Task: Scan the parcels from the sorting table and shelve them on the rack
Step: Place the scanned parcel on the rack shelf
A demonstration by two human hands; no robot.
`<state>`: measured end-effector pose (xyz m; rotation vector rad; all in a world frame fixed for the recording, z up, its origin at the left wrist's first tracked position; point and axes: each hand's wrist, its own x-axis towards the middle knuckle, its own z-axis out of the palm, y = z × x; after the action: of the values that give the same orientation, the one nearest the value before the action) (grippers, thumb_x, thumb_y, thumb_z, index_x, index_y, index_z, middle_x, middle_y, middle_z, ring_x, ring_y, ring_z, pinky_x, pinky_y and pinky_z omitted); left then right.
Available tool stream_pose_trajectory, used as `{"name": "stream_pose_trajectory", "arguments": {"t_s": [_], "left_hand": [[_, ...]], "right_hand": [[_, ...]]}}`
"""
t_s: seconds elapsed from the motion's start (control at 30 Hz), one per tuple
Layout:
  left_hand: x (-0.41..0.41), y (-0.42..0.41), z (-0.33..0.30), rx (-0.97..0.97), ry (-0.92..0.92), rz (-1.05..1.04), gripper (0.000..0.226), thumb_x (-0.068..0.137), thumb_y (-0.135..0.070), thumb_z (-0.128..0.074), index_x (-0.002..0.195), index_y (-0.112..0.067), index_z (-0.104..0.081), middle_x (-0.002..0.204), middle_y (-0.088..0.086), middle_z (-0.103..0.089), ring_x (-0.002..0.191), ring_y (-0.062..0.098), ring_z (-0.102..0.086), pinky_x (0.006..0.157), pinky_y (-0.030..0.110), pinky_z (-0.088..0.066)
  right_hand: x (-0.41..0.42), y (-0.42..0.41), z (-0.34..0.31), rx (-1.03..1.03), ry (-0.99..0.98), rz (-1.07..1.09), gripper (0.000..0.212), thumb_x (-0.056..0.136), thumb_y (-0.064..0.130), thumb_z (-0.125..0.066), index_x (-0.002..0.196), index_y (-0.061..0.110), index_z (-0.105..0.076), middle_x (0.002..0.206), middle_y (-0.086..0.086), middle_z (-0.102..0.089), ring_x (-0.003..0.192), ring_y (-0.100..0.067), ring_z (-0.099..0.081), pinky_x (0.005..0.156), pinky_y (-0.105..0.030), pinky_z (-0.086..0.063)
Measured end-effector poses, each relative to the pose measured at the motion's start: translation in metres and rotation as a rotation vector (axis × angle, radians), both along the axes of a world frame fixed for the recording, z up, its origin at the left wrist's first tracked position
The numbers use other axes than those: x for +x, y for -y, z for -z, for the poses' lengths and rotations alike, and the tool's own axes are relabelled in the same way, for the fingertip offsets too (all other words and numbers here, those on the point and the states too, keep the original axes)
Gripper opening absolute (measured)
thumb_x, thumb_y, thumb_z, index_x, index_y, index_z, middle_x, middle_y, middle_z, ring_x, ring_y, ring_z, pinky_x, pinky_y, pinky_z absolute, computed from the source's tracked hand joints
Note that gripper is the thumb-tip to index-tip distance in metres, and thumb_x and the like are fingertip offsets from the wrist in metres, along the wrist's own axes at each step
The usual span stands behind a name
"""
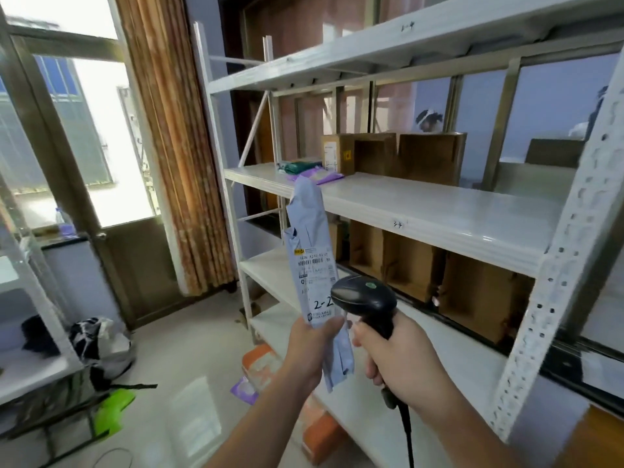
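**Parcel and scanner held up before the rack**

The left hand (309,349) gripped the lower part of a long, pale lilac poly-mailer parcel (312,258), fingers curled round it, and held it upright, its top leaning slightly left. A white shipping label (317,285) faced the camera, with "2-2" handwritten near the hand. Just right of it, the right hand (393,359) was wrapped round the grip of a black handheld barcode scanner (366,300), whose head overlapped the label's lower right edge; its cable (407,430) hung below the hand. The two hands were near each other but not touching.

Beyond both hands stood the white metal rack (439,211). Above the parcel's top, flat purple and green packets (304,170) lay on a shelf, with brown cardboard boxes (398,153) to their right. More cardboard boxes (422,268) sat behind the shelf, right of the scanner. Below the left forearm, an orange package (260,363) lay on the floor.
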<state>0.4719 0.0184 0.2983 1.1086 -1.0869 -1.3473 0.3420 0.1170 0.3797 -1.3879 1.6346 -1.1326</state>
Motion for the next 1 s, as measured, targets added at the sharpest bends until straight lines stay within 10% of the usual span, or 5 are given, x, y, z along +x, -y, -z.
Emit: {"name": "stream_pose_trajectory", "arguments": {"t_s": [0.63,0.87,1.0], "left_hand": [[0.063,0.237,-0.038,-0.183,0.029,-0.016,0.014,0.099,-0.02,-0.073,0.108,-0.011,-0.076,0.099,0.012,-0.081,0.093,0.03,-0.078,0.082,0.039,-0.061],[0.1,0.318,-0.071,-0.172,0.039,0.023,0.024,0.104,-0.018,-0.067,0.081,-0.013,-0.06,0.045,-0.014,-0.056,0.036,-0.003,-0.049,0.041,0.01,-0.037],[0.117,0.379,-0.084,-0.239,0.067,0.03,0.013,0.1,-0.023,-0.072,0.102,-0.011,-0.073,0.075,-0.004,-0.078,0.062,0.003,-0.07,0.056,0.017,-0.051]], "right_hand": [[0.061,0.243,-0.052,-0.186,0.08,-0.106,0.015,0.096,0.028,-0.06,0.09,0.016,-0.063,0.053,-0.007,-0.06,0.043,-0.011,-0.055,0.05,-0.023,-0.047],[0.094,0.328,-0.058,-0.207,0.025,-0.141,0.016,0.094,0.027,-0.062,0.086,0.014,-0.063,0.051,-0.007,-0.06,0.043,-0.014,-0.055,0.049,-0.026,-0.049],[0.11,0.382,-0.063,-0.249,-0.035,-0.113,0.014,0.092,0.034,-0.062,0.089,0.021,-0.064,0.059,-0.005,-0.066,0.052,-0.013,-0.061,0.063,-0.038,-0.057]]}}
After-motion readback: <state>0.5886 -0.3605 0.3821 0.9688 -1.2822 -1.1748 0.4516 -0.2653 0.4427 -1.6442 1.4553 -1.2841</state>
